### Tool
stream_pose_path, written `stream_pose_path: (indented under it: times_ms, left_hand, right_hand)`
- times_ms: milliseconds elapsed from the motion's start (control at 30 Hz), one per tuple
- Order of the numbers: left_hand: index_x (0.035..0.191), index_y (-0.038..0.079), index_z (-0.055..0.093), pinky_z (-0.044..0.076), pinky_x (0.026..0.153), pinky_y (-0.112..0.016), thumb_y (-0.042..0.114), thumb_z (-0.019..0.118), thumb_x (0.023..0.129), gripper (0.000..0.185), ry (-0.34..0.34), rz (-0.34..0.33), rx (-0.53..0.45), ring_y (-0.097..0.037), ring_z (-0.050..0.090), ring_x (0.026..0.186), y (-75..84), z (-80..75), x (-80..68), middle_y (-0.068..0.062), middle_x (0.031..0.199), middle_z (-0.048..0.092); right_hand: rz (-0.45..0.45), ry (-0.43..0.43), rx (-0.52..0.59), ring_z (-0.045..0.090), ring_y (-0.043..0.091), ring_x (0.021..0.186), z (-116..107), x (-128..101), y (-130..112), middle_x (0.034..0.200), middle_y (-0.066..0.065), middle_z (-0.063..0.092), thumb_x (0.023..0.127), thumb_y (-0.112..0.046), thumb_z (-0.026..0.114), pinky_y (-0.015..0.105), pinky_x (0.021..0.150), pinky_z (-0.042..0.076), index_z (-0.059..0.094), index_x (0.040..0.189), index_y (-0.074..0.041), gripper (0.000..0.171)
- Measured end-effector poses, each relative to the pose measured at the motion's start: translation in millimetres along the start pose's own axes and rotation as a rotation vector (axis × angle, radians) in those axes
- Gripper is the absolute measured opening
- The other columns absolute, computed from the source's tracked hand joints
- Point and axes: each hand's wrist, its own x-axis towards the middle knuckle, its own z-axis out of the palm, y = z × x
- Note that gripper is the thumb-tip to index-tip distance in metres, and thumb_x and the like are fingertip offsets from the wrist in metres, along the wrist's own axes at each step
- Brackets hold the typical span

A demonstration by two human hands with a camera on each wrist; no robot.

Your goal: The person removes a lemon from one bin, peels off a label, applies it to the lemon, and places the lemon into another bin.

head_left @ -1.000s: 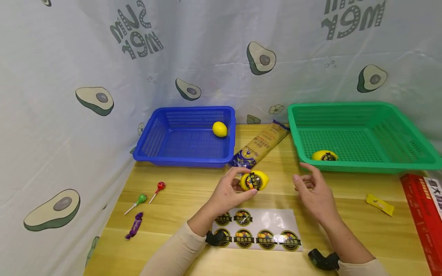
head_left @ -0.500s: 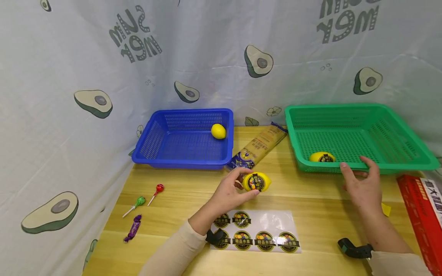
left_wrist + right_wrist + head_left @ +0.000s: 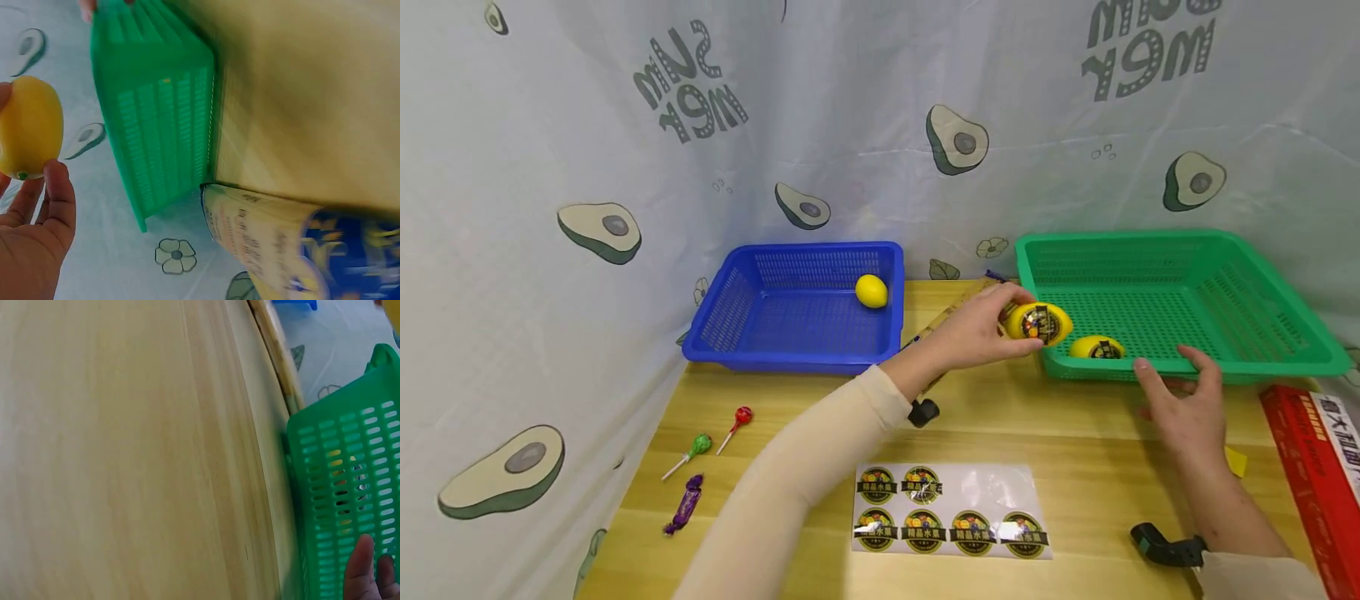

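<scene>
Yellow stickered lemon point(image 3: 1039, 323) pinched in left fingers point(image 3: 1009, 293).

Mirrored "SUMMER" on backdrop cloth point(image 3: 850, 100)

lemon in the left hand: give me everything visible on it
The lemon is bright yellow, smooth and glossy, plastic-looking. A round dark sticker with coloured fruit print and a black band sits on the side facing the head camera. The left hand grips it by one end, long axis roughly level, in the air over the near-left corner of the green basket. Only the fingers touch it. The left wrist view shows its plain side and a small green tip.
</scene>
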Motion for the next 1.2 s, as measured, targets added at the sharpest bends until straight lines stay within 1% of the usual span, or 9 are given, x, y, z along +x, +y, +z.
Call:
stream_pose_path:
  times_ms: [200, 300, 367, 467, 600, 800, 1000, 1133, 1200]
  left_hand:
    - [0.145, 0.021, 0.049, 0.045, 0.088, -0.011, 0.045, 0.072, 0.093, 0.061, -0.135, -0.02, 0.163, -0.003, 0.052, 0.115, 10.6, 10.3, 64.4, 0.007, 0.138, 0.055]
    - [0.145, 0.025, 0.049, 0.04, 0.093, -0.011, 0.048, 0.071, 0.093, 0.061, -0.158, -0.056, 0.234, -0.001, 0.053, 0.115, 11.4, 20.3, 82.2, 0.012, 0.137, 0.057]
    - [0.144, 0.028, 0.051, 0.035, 0.094, -0.013, 0.051, 0.07, 0.093, 0.06, -0.142, -0.091, 0.284, 0.0, 0.054, 0.111, 7.9, 26.8, 88.7, 0.016, 0.134, 0.06]
    - [0.144, 0.032, 0.053, 0.03, 0.09, -0.019, 0.057, 0.068, 0.093, 0.059, -0.102, -0.15, 0.349, 0.0, 0.052, 0.105, 1.9, 34.7, 92.1, 0.021, 0.13, 0.064]
    - [0.14, 0.039, 0.055, 0.028, 0.085, -0.024, 0.062, 0.067, 0.09, 0.056, -0.055, -0.236, 0.337, -0.006, 0.039, 0.102, -2.9, 44.7, 92.6, 0.026, 0.126, 0.063]
    - [0.136, 0.045, 0.056, 0.028, 0.09, -0.029, 0.064, 0.069, 0.088, 0.053, -0.016, -0.31, 0.311, -0.01, 0.033, 0.103, -7.0, 54.8, 94.5, 0.028, 0.124, 0.062]
    - [0.141, 0.045, 0.053, 0.031, 0.1, -0.03, 0.063, 0.067, 0.09, 0.056, -0.025, -0.314, 0.292, -0.008, 0.035, 0.109, -5.0, 53.8, 93.9, 0.028, 0.136, 0.059]
    - [0.145, 0.042, 0.051, 0.033, 0.102, -0.027, 0.063, 0.064, 0.092, 0.058, -0.031, -0.271, 0.277, -0.005, 0.039, 0.118, -3.2, 50.6, 86.2, 0.025, 0.146, 0.053]
    - [0.145, 0.039, 0.052, 0.034, 0.102, -0.025, 0.062, 0.063, 0.094, 0.058, -0.03, -0.224, 0.276, -0.004, 0.043, 0.123, -2.0, 48.6, 78.4, 0.021, 0.147, 0.053]
  right_hand:
    - [0.001, 0.01, 0.014, 0.062, -0.004, 0.065, -3.8, -0.2, 2.2, 0.107, -0.009, 0.041, 0.101, -0.042, 0.058, 0.016, 0.06, 0.054, 0.016, 0.16, -0.037, 0.073]
    - [-0.013, 0.013, 0.001, 0.064, 0.001, 0.059, -6.4, 0.2, 3.8, 0.107, -0.007, 0.041, 0.101, -0.043, 0.059, 0.016, 0.059, 0.054, 0.016, 0.16, -0.037, 0.073]
    - [-0.025, 0.017, -0.005, 0.065, 0.002, 0.058, -7.1, 0.9, 4.7, 0.107, -0.006, 0.041, 0.101, -0.042, 0.059, 0.017, 0.059, 0.053, 0.016, 0.16, -0.036, 0.073]
    - [-0.025, 0.02, -0.013, 0.065, 0.003, 0.057, -6.9, 0.7, 5.0, 0.106, -0.005, 0.042, 0.101, -0.043, 0.059, 0.016, 0.058, 0.052, 0.016, 0.16, -0.036, 0.073]
    - [0.001, 0.014, -0.025, 0.066, 0.003, 0.057, -6.0, -1.7, 5.6, 0.107, -0.003, 0.044, 0.101, -0.046, 0.057, 0.017, 0.058, 0.051, 0.014, 0.16, -0.038, 0.073]
    - [0.0, 0.016, -0.025, 0.065, 0.003, 0.058, -4.2, -2.5, 4.8, 0.109, 0.0, 0.044, 0.101, -0.045, 0.057, 0.019, 0.058, 0.053, 0.015, 0.16, -0.038, 0.072]
    - [-0.01, 0.023, -0.025, 0.065, 0.004, 0.057, -3.2, -1.0, 4.0, 0.108, 0.0, 0.044, 0.101, -0.045, 0.057, 0.018, 0.058, 0.053, 0.016, 0.16, -0.038, 0.072]
    - [-0.019, 0.027, -0.018, 0.064, 0.005, 0.055, -2.0, 1.2, 4.6, 0.106, -0.002, 0.045, 0.102, -0.043, 0.058, 0.017, 0.058, 0.051, 0.017, 0.16, -0.035, 0.072]
    - [-0.013, 0.031, -0.015, 0.064, 0.005, 0.055, -1.3, 1.9, 5.2, 0.106, -0.002, 0.045, 0.101, -0.044, 0.058, 0.017, 0.058, 0.05, 0.017, 0.16, -0.035, 0.072]
